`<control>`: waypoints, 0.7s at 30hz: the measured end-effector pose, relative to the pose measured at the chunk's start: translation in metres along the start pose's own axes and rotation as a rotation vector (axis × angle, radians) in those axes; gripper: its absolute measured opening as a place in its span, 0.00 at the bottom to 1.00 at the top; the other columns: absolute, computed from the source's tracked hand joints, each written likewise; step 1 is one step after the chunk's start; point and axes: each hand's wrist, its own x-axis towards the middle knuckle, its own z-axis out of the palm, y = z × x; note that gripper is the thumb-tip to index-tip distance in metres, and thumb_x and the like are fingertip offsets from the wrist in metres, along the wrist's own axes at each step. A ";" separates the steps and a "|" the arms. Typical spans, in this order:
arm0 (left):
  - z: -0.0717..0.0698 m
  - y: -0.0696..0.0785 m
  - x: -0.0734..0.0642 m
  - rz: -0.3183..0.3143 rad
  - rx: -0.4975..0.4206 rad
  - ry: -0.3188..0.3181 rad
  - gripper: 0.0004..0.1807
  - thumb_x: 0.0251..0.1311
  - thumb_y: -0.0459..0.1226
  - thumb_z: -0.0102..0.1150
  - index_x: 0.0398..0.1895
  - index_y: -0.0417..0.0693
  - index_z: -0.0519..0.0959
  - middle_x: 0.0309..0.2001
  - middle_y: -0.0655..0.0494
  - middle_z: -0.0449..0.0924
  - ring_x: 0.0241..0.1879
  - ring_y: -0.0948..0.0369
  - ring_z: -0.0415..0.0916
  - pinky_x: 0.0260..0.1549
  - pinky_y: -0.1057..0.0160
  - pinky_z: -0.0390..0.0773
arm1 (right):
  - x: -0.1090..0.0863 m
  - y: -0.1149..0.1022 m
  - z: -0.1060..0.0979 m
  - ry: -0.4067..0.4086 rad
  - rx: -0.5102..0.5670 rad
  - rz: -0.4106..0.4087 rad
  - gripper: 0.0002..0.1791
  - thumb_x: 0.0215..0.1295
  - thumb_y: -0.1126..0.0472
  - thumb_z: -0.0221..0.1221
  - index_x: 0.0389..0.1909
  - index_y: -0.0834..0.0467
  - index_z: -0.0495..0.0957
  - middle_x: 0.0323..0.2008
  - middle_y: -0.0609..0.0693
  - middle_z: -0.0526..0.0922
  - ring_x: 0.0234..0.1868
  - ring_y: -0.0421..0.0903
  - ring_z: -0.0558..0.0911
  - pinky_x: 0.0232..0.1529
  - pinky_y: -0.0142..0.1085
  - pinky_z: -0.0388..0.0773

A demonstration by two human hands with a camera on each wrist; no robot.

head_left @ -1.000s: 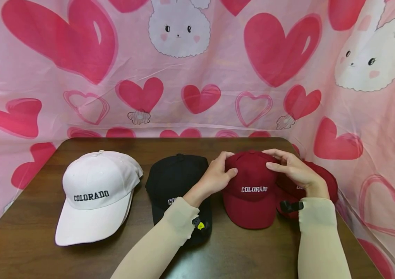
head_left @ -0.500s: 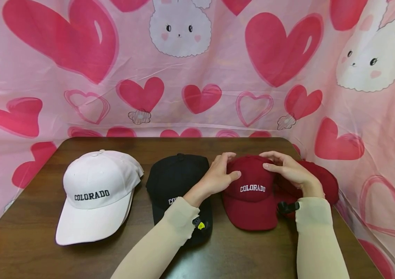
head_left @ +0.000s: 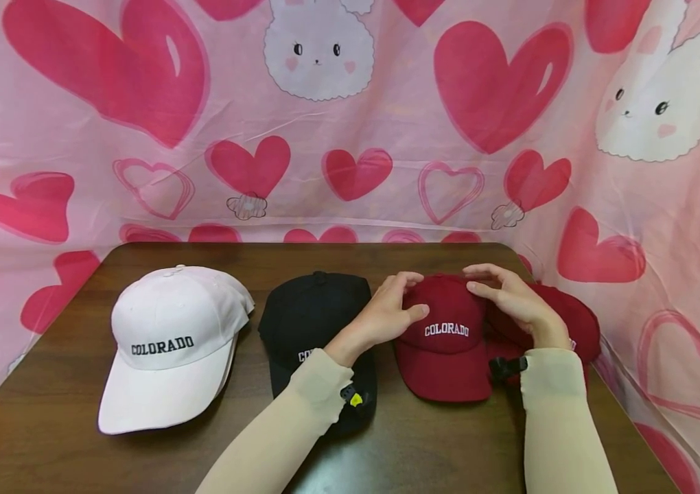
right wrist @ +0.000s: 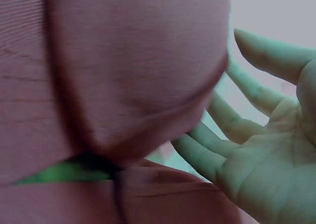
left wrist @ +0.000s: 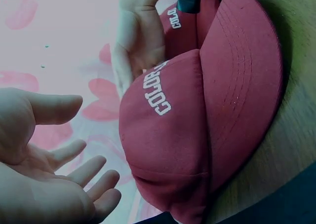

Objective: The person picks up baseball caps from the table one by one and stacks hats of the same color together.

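A red baseball cap (head_left: 445, 363) lettered COLORADO sits on the table, brim toward me. My left hand (head_left: 383, 315) is at its left side; the left wrist view shows that hand (left wrist: 47, 169) apart from the crown (left wrist: 163, 130), fingers loosely spread. On the other side is my right hand (head_left: 517, 302), thumb near the top of the crown. In the right wrist view, the right hand (right wrist: 261, 169) has relaxed fingers right at the cap's edge (right wrist: 143, 61). Partly hidden behind the right hand is a second red cap (head_left: 569, 315).
A black cap (head_left: 316, 309) stands to the left, its brim mostly behind my left forearm. Farther left is a white cap (head_left: 171, 319), with another brim edge showing beneath it. The wooden table (head_left: 350, 257) ends before a pink heart-patterned cloth (head_left: 300, 116).
The front red cap has come down slightly and moved a little left. Both hands have loosened from its crown; the right hand has shifted slightly left.
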 end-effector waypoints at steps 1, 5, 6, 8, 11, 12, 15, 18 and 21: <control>0.000 0.000 0.000 0.003 0.000 -0.001 0.31 0.73 0.40 0.62 0.76 0.49 0.66 0.72 0.46 0.67 0.72 0.50 0.64 0.70 0.46 0.69 | -0.002 -0.002 -0.002 0.019 -0.017 -0.005 0.31 0.81 0.49 0.59 0.76 0.60 0.68 0.70 0.61 0.73 0.57 0.42 0.80 0.58 0.36 0.79; -0.001 0.003 -0.002 0.016 0.003 -0.004 0.31 0.73 0.41 0.62 0.76 0.49 0.67 0.72 0.47 0.68 0.72 0.50 0.64 0.70 0.46 0.70 | -0.012 -0.011 -0.013 0.119 -0.060 -0.051 0.29 0.81 0.49 0.59 0.74 0.58 0.70 0.66 0.51 0.76 0.58 0.37 0.78 0.59 0.31 0.74; -0.002 0.003 -0.002 0.021 0.002 -0.005 0.31 0.73 0.41 0.62 0.76 0.49 0.67 0.72 0.46 0.68 0.72 0.50 0.64 0.70 0.46 0.70 | -0.015 -0.012 -0.017 0.144 -0.059 -0.068 0.27 0.81 0.49 0.59 0.73 0.57 0.71 0.64 0.46 0.77 0.57 0.36 0.78 0.58 0.29 0.74; -0.002 0.005 -0.001 0.036 0.000 -0.007 0.32 0.73 0.41 0.63 0.77 0.49 0.67 0.72 0.46 0.68 0.72 0.49 0.65 0.69 0.46 0.70 | -0.021 -0.013 -0.024 0.199 -0.053 -0.107 0.24 0.80 0.52 0.60 0.70 0.57 0.73 0.59 0.38 0.78 0.56 0.32 0.78 0.55 0.23 0.73; -0.002 0.006 -0.001 0.064 0.008 -0.008 0.32 0.72 0.42 0.64 0.77 0.50 0.68 0.72 0.48 0.69 0.72 0.50 0.65 0.69 0.46 0.71 | -0.031 -0.009 -0.035 0.286 -0.064 -0.150 0.19 0.80 0.56 0.60 0.66 0.54 0.77 0.51 0.28 0.80 0.51 0.26 0.79 0.50 0.18 0.73; -0.002 0.007 -0.001 0.075 0.009 -0.009 0.33 0.71 0.43 0.65 0.76 0.51 0.68 0.72 0.48 0.69 0.71 0.51 0.66 0.68 0.47 0.71 | -0.034 -0.007 -0.039 0.311 -0.067 -0.155 0.18 0.80 0.57 0.60 0.66 0.54 0.78 0.50 0.26 0.80 0.49 0.24 0.80 0.49 0.17 0.73; -0.003 0.010 -0.002 0.109 0.025 -0.022 0.33 0.70 0.44 0.66 0.76 0.52 0.69 0.72 0.50 0.70 0.70 0.52 0.67 0.67 0.48 0.73 | -0.043 0.001 -0.050 0.379 -0.069 -0.140 0.16 0.79 0.58 0.60 0.63 0.49 0.80 0.46 0.24 0.81 0.45 0.22 0.82 0.47 0.16 0.74; -0.002 0.013 -0.004 0.146 0.026 -0.049 0.33 0.70 0.45 0.66 0.76 0.52 0.70 0.72 0.51 0.70 0.70 0.53 0.68 0.66 0.49 0.74 | -0.051 0.009 -0.059 0.437 -0.078 -0.104 0.14 0.80 0.56 0.60 0.61 0.46 0.80 0.45 0.23 0.81 0.43 0.22 0.82 0.45 0.16 0.75; -0.001 0.017 -0.005 0.190 0.017 -0.085 0.33 0.70 0.46 0.66 0.76 0.53 0.70 0.72 0.51 0.70 0.70 0.53 0.68 0.66 0.49 0.75 | -0.058 0.017 -0.067 0.477 -0.106 -0.046 0.14 0.80 0.53 0.59 0.61 0.47 0.80 0.43 0.22 0.79 0.42 0.22 0.79 0.42 0.16 0.75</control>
